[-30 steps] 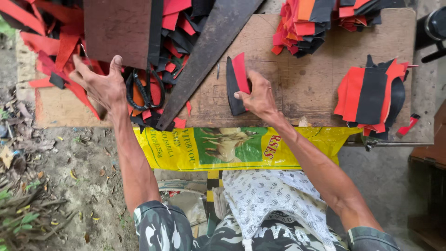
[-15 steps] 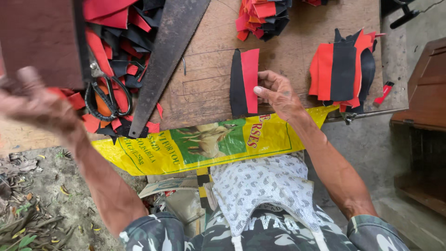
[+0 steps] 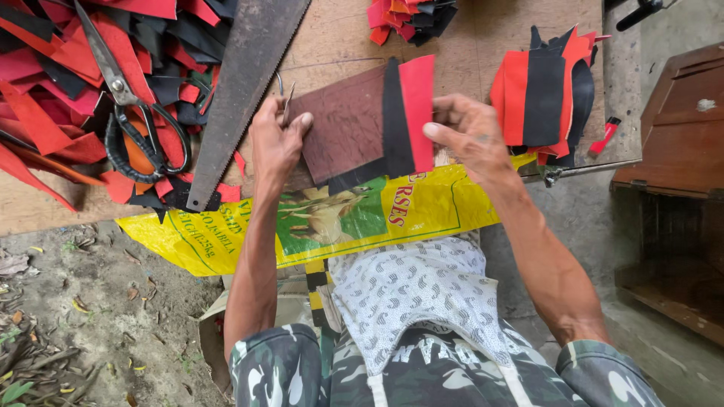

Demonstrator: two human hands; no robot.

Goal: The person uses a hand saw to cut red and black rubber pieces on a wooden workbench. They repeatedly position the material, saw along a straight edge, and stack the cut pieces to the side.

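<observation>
My left hand (image 3: 276, 143) grips the left edge of a dark brown textured sheet (image 3: 345, 124) lying on the wooden board (image 3: 483, 53). My right hand (image 3: 469, 136) pinches a red and black cut strip pair (image 3: 407, 113) against the sheet's right edge. Both hands sit just above the yellow printed sack (image 3: 339, 218) that hangs over the board's near edge.
A hand saw (image 3: 241, 83) lies diagonally left of my left hand. Black-handled scissors (image 3: 132, 113) rest on a heap of red and black offcuts (image 3: 68, 90). A stack of cut red and black pieces (image 3: 547, 90) lies at right, another pile (image 3: 411, 16) at the far edge. A wooden box (image 3: 671, 151) stands right.
My left hand has brought the brown sheet from the left down to the middle of the board. My right hand still holds the red and black strips, which now meet the sheet.
</observation>
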